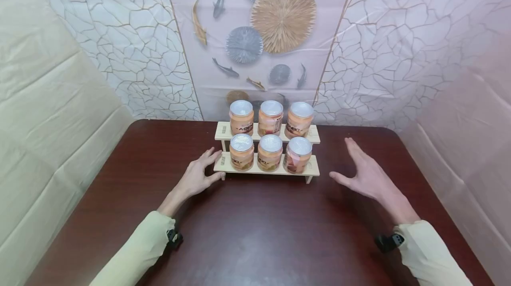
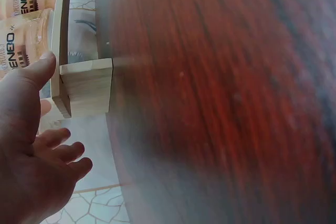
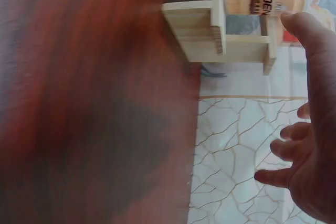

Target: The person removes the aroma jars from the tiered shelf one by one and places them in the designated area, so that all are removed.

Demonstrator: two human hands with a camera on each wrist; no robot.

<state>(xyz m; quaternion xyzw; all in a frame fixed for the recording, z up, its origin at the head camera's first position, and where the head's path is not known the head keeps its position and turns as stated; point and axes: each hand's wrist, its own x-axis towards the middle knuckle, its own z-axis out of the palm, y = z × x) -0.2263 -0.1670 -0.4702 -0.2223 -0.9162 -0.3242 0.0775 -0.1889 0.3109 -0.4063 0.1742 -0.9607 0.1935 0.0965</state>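
Here on the left, my left hand, fingers and thumb apart and gripping nothing, frames the left end of the lower shelf; I can't tell whether skin meets wood. My left wrist view gives what the head view doesn't: the broad face of the wooden leg under that end.

Into the middle: six jars, and only the head view catches them all, silver lids up, three on the lower shelf, three on the upper shelf behind.

Out right, my right hand is open, thumb wide of the fingers, apart from the shelves. My right wrist view looks at both shelves end-on, lettering on a jar above.

Beneath everything, a glossy dark red-brown table. Around it, a creased cream cloth at left, a backdrop with fish and round discs, and pinkish cloth at right.
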